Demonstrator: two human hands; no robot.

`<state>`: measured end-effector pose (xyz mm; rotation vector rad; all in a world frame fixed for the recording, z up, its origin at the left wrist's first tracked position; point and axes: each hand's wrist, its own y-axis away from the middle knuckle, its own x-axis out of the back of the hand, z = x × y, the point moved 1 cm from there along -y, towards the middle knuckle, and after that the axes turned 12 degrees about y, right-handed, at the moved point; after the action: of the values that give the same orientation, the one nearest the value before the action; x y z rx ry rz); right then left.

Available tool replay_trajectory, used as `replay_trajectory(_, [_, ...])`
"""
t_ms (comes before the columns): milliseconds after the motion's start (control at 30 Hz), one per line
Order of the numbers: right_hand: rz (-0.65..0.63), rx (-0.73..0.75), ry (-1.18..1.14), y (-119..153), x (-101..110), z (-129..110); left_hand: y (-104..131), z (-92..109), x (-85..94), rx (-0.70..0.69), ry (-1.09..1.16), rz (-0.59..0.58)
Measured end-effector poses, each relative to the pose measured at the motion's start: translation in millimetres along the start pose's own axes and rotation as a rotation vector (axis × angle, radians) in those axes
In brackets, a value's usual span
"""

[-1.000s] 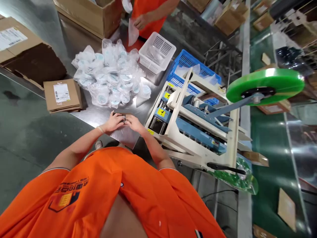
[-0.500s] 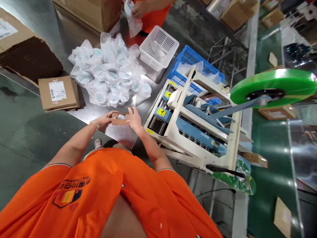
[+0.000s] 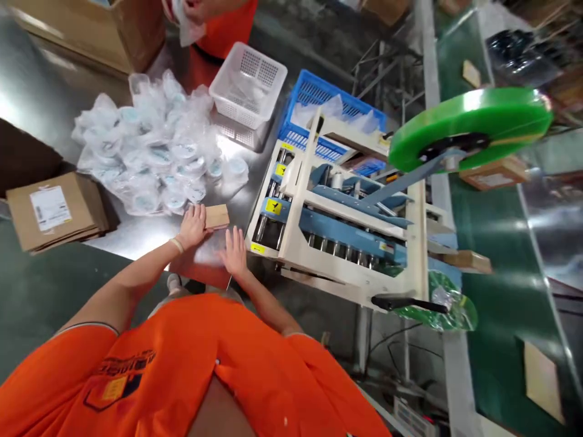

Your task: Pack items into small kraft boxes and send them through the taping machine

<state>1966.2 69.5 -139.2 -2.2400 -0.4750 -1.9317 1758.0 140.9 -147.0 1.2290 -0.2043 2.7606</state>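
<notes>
A small brown cardboard box (image 3: pixel 217 215) with its lid closed rests near the front of the metal table. My left hand (image 3: pixel 194 225) grips its left end, thumb and fingers partly hidden against the box. Just below and to the right of the box, my right hand (image 3: pixel 234 252) is open, fingers spread, holding nothing. Behind the box lies a pile of plastic-wrapped round items (image 3: pixel 150 152) with white and pale blue tops. One wrapped piece (image 3: pixel 235 173) lies at the pile's right edge.
A taping machine (image 3: pixel 337 233) with a green tape roll (image 3: pixel 471 130) stands on the right. Behind are a white basket (image 3: pixel 248 85) and a blue crate (image 3: pixel 337 103). Flat cartons (image 3: pixel 52 209) lie left. A co-worker's hand (image 3: pixel 200 9) holds a plastic wrap. A green conveyor (image 3: pixel 496 291) runs beyond.
The small box was open with a white item inside; now its lid is closed. My right hand has let go of it. The whole view has shifted, moving the table leftward.
</notes>
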Motion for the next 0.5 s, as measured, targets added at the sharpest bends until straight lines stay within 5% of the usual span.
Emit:
replay_trajectory(233, [-0.089, -0.146, -0.108, 94.7, -55.7, 59.3, -171.1, 76.7, -58.1, -0.119, 0.084, 0.06])
replay_trajectory(333, [-0.09, -0.217, -0.101, 124.3, -75.6, 73.5, -236.0, 100.7, -85.6, -0.251, 0.133, -0.013])
replay_trajectory(433, [-0.076, -0.248, -0.108, 136.2, -84.2, 76.2, -285.5, 128.2, -117.7, -0.437, 0.246, -0.149])
replay_trajectory(500, [-0.076, -0.219, -0.122, 133.3, -82.7, 74.0, -298.4, 148.4, -136.8, -0.584, 0.393, -0.179])
